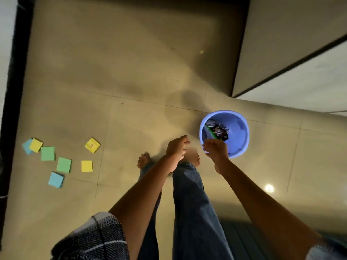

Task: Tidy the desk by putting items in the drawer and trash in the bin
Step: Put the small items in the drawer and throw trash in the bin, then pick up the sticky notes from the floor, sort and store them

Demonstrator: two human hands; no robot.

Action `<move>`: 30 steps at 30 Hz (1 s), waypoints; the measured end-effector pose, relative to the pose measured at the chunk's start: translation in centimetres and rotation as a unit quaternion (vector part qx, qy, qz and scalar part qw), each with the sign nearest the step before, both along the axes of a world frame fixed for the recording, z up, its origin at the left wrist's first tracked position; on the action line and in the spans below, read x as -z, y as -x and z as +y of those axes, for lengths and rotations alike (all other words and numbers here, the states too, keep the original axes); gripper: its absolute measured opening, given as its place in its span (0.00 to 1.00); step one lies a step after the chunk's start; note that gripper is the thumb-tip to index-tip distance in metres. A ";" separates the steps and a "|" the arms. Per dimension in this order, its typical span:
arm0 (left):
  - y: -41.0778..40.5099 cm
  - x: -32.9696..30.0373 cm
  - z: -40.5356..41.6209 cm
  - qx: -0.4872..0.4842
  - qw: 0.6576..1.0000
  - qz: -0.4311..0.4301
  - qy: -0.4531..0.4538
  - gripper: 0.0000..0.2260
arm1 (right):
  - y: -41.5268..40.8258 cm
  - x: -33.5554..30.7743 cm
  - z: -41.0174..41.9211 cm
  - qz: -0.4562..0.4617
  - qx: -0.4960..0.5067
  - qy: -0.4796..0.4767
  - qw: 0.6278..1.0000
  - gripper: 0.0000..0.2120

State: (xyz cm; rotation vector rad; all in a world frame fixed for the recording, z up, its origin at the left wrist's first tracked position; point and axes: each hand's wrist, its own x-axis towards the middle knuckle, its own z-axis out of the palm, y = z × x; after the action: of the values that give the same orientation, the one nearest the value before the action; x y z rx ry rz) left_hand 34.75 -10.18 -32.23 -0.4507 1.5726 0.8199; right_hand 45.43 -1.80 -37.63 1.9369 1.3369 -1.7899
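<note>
A blue plastic bin (238, 128) stands on the floor just right of my feet. Inside it lies a crumpled dark wrapper (217, 130) with a green edge. My right hand (216, 150) hovers over the bin's near rim, fingers loosely curled right by the wrapper's lower end; whether it still touches the wrapper I cannot tell. My left hand (176, 149) hangs to the left of the bin, above my feet, fingers relaxed and holding nothing.
Several sticky-note pads in yellow (92, 145), green (64, 165) and blue (56, 179) lie scattered on the tiled floor at the left. A light desk panel (281, 44) rises at the upper right. A dark strip (13, 91) runs along the left edge.
</note>
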 end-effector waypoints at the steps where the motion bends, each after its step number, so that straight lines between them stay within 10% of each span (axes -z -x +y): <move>1: 0.7 -0.1 -1.7 -0.017 1.000 0.003 0.001 0.17 | 1.0 -0.2 -1.2 0.011 -0.026 0.005 1.000 0.08; 17: 8.5 -0.9 -28.7 -0.334 0.942 -0.002 0.013 0.18 | 15.4 -2.1 -23.5 0.036 -0.338 0.000 0.940 0.08; 30: 14.8 -1.5 -49.3 -0.504 0.859 0.066 0.053 0.13 | 25.7 -1.4 -41.9 0.032 -0.585 -0.058 0.808 0.11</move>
State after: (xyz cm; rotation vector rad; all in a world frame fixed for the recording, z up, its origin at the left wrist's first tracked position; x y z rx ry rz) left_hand 19.93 -59.48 -30.75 -1.3873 1.4554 1.5734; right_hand 19.70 -43.71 -36.24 0.6404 2.0057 -1.0944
